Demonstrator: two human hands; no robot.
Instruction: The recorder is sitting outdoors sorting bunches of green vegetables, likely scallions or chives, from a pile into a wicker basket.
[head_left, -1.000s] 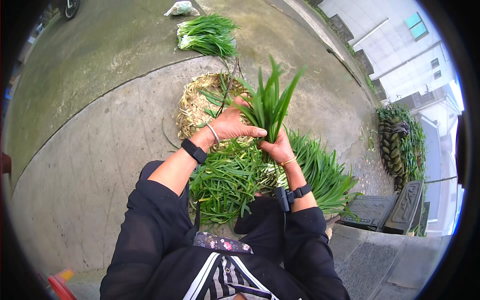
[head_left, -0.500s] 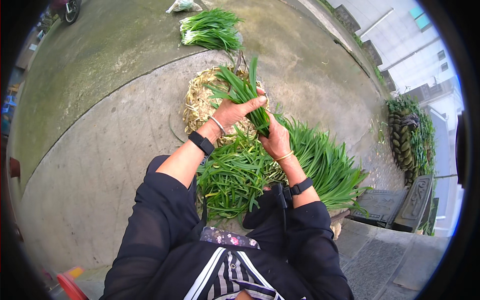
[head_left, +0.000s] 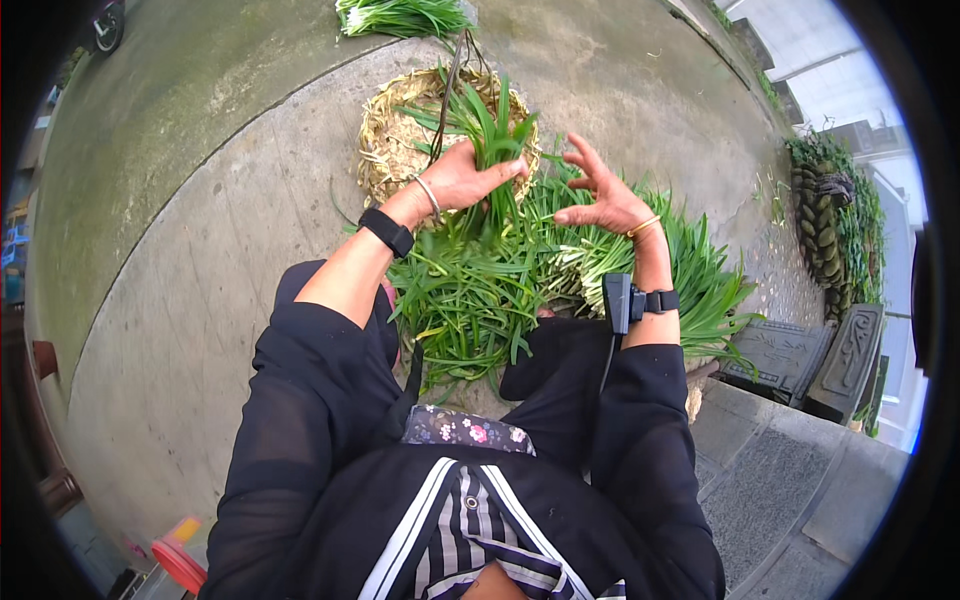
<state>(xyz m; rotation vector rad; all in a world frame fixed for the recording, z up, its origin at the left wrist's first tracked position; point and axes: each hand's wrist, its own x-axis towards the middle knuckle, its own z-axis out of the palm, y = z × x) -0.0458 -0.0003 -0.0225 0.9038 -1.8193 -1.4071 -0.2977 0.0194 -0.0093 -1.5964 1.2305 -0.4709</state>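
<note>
The left hand (head_left: 462,177) is clenched around a bunch of long green leaves (head_left: 495,140), holding it upright above a round woven basket (head_left: 385,135) that sits on the concrete ground (head_left: 200,250). The tips of the bunch fan out over the basket's pale inner wall. The right hand (head_left: 600,195) is released, fingers spread and empty, just beside the bunch and not touching it.

Below both hands a loose pile of the same green leaves (head_left: 470,300) lies on the ground in front of the person's knees, spreading to the right past the right wrist. Another tied bundle of greens (head_left: 400,15) lies well apart at the top edge, beyond the basket. A thin dark cord (head_left: 450,75) hangs across the basket's far rim.

At the right, dark carved stone blocks (head_left: 830,350) stand by a paved step, with a leafy hedge (head_left: 835,230) behind them. A red plastic object (head_left: 180,560) shows at the lower left edge.
</note>
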